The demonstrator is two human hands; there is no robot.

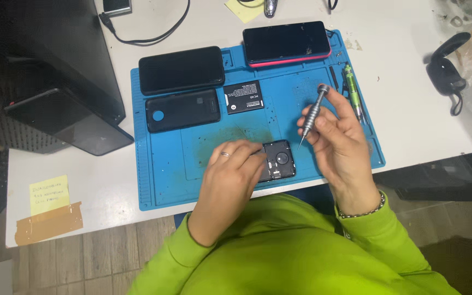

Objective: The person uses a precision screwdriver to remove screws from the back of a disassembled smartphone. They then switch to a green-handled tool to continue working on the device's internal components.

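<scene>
1. Bright, even overhead light covers the white table [400, 71] and blue mat [165, 175].
2. Shadows under both hands stay soft and short.
3. The upper left of the frame falls dark.
4. The upper right corner looks blurred and overexposed.
5. Straight edges bow slightly near the borders.
</scene>
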